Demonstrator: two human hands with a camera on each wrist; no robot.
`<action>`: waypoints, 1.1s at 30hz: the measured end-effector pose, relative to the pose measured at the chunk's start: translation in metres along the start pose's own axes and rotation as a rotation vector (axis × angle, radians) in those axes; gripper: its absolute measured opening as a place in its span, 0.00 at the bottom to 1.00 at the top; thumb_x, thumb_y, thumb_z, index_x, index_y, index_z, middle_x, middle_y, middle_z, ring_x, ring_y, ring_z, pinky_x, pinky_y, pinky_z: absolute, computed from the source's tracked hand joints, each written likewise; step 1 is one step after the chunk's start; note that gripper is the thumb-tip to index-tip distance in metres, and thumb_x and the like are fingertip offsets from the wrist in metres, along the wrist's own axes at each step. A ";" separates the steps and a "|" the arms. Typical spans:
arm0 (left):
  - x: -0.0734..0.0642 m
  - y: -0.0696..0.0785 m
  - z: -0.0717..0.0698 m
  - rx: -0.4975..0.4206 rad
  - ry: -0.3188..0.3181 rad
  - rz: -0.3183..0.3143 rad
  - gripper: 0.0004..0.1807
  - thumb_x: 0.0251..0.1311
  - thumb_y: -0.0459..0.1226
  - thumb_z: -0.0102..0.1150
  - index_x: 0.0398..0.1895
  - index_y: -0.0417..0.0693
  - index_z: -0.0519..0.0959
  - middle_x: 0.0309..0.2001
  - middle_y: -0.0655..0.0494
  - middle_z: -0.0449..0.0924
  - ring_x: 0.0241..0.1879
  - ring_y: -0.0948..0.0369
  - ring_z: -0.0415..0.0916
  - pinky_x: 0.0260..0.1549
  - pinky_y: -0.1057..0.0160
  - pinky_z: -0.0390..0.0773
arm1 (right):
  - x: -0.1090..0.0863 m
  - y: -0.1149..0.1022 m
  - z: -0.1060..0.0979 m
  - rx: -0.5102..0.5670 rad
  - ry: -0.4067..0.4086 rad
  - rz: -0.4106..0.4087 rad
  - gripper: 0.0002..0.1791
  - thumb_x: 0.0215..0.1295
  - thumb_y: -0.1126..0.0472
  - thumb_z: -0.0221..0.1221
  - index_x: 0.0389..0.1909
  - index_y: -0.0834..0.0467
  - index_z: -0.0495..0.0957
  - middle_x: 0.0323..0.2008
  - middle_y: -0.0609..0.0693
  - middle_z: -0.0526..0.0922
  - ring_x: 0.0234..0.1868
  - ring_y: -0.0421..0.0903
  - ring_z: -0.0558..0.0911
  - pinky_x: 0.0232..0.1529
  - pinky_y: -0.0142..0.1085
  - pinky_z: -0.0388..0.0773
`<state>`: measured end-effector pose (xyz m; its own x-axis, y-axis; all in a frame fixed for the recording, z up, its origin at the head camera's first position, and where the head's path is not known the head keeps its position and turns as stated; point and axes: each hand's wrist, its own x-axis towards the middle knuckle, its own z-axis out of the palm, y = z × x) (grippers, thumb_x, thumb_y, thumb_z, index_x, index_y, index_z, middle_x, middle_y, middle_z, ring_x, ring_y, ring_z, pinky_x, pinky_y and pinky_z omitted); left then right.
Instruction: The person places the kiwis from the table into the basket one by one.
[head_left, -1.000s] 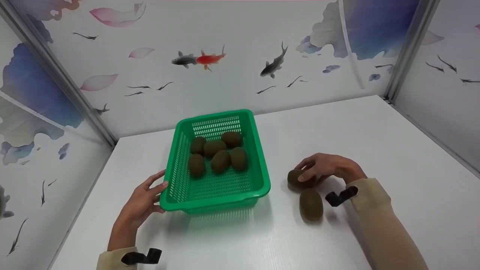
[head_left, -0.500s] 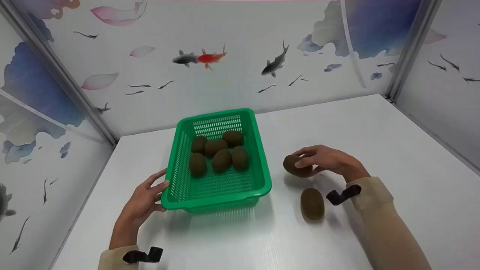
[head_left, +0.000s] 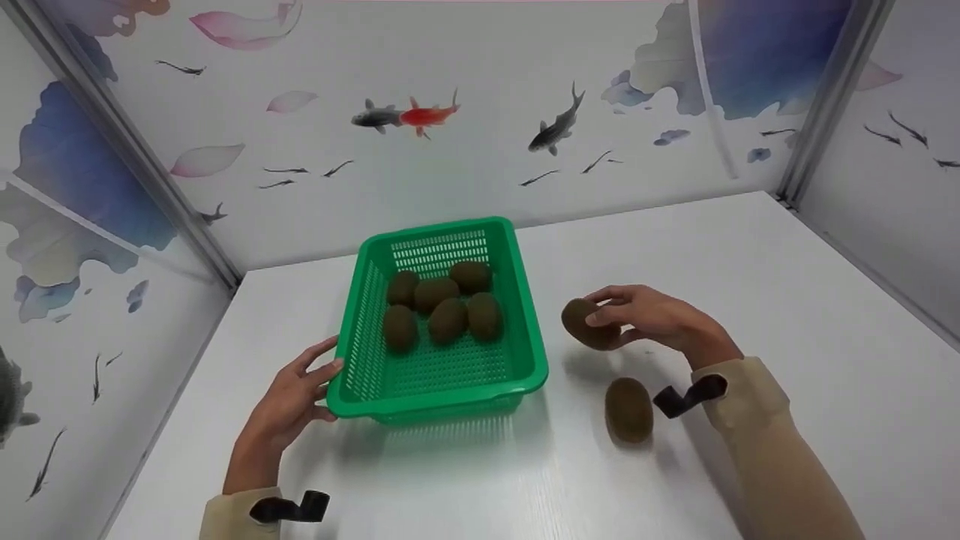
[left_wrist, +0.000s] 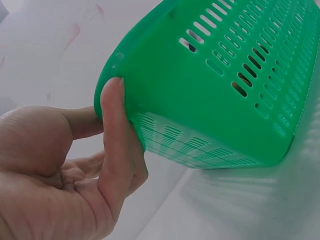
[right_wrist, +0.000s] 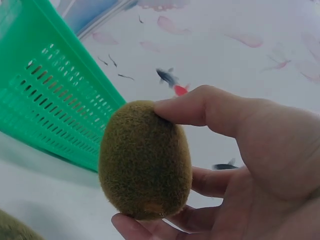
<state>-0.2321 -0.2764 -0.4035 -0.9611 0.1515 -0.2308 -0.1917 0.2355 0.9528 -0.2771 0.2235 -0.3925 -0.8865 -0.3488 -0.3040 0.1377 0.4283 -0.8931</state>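
Observation:
A brown fuzzy kiwi (right_wrist: 145, 160) is pinched between the thumb and fingers of my right hand (head_left: 652, 319). Its shadow lies on the table below, so it is lifted just right of the green plastic basket (head_left: 534, 337). My left hand (head_left: 289, 401) holds the basket's near left corner; in the left wrist view its fingers lie against the rim (left_wrist: 102, 90) and below it. Several kiwis (head_left: 448, 321) lie together inside the basket, toward its far end. Another kiwi (head_left: 628, 410) rests on the table in front of my right hand.
The white table (head_left: 465, 480) meets a back wall (head_left: 480, 180) painted with fish and petals, close behind the basket. Side walls with metal corner posts (head_left: 832, 105) stand left and right.
My right hand has picked up a kiwi from beside the other one and moved it up, away from me and slightly left. The left hand stays at the basket.

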 end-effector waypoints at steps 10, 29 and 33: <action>-0.002 -0.002 -0.001 -0.001 0.005 0.005 0.35 0.74 0.47 0.53 0.79 0.53 0.54 0.50 0.53 0.81 0.44 0.57 0.86 0.28 0.65 0.84 | -0.006 -0.020 0.018 -0.017 0.013 -0.076 0.30 0.67 0.49 0.62 0.66 0.58 0.71 0.54 0.57 0.82 0.47 0.46 0.84 0.58 0.41 0.77; 0.000 0.000 0.000 -0.017 -0.015 0.013 0.35 0.74 0.46 0.53 0.79 0.53 0.54 0.48 0.53 0.82 0.44 0.58 0.86 0.27 0.66 0.83 | -0.001 -0.079 0.034 -0.016 0.013 -0.123 0.31 0.69 0.46 0.59 0.67 0.57 0.68 0.58 0.57 0.79 0.55 0.52 0.81 0.66 0.50 0.74; 0.000 -0.001 -0.001 -0.015 -0.016 0.013 0.34 0.74 0.46 0.52 0.79 0.54 0.54 0.49 0.53 0.82 0.45 0.58 0.86 0.27 0.66 0.83 | 0.005 -0.086 0.042 0.013 0.016 -0.125 0.32 0.69 0.46 0.60 0.68 0.58 0.67 0.59 0.58 0.77 0.56 0.52 0.81 0.64 0.48 0.76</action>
<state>-0.2322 -0.2772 -0.4043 -0.9603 0.1693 -0.2216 -0.1826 0.2186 0.9586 -0.2750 0.1499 -0.3312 -0.9040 -0.3856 -0.1849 0.0311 0.3718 -0.9278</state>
